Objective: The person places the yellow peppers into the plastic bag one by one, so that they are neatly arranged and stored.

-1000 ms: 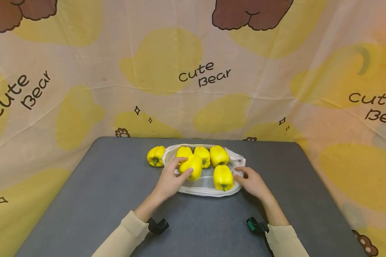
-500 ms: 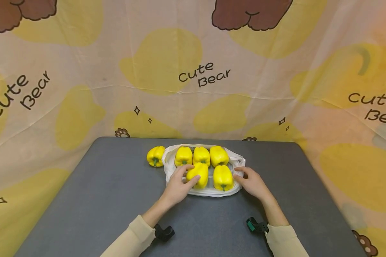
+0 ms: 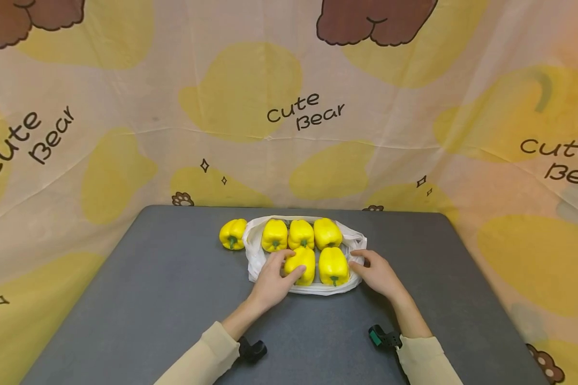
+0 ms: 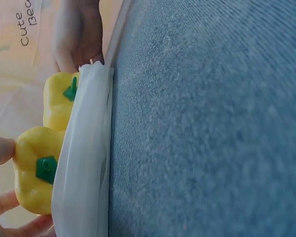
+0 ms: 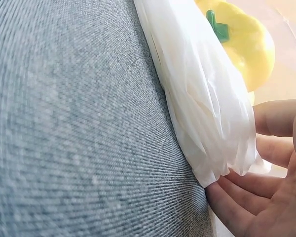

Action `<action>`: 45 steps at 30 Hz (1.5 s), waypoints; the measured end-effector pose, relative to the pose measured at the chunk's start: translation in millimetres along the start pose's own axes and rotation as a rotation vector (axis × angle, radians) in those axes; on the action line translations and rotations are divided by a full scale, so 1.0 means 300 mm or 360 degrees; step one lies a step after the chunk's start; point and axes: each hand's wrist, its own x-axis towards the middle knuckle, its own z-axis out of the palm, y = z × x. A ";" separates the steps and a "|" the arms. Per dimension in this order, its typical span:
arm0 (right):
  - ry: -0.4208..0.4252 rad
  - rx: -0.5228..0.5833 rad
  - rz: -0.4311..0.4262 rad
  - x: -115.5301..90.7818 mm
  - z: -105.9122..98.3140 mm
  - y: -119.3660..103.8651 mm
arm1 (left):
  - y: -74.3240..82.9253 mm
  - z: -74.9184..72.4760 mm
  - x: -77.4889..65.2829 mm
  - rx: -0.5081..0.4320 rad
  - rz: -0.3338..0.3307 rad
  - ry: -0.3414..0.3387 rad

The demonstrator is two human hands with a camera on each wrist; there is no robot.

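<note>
In the head view my left hand holds a yellow bell pepper at the front of an opened white plastic bag. Its thumb and fingers are around the pepper, and the green stem shows in the left wrist view. Another yellow pepper stands just right of it inside the bag. Behind these two, a row of yellow peppers lines the bag's back. My right hand pinches the bag's right rim; the right wrist view shows the gathered plastic between thumb and fingers.
One more yellow pepper sits on the grey table, outside the bag against its left side. A patterned cloth hangs behind the table and along both sides. A dark band with a small device is on the left wrist.
My left hand has moved right and toward me with its pepper, bringing it from the bag's left part to beside the front right pepper. The right hand has stayed at the rim.
</note>
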 end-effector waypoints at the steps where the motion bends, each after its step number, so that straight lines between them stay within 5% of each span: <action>1: 0.0001 0.0000 -0.0001 0.000 0.000 0.000 | 0.000 0.004 0.002 0.0010 -0.0003 -0.0003; 32: 0.0006 0.0011 0.0026 -0.003 0.002 0.012 | 0.017 0.040 0.019 0.0080 -0.0052 -0.0057; 45: -0.0005 0.0011 0.0010 0.000 -0.004 0.008 | 0.025 -0.045 0.028 0.0095 -0.0025 -0.0161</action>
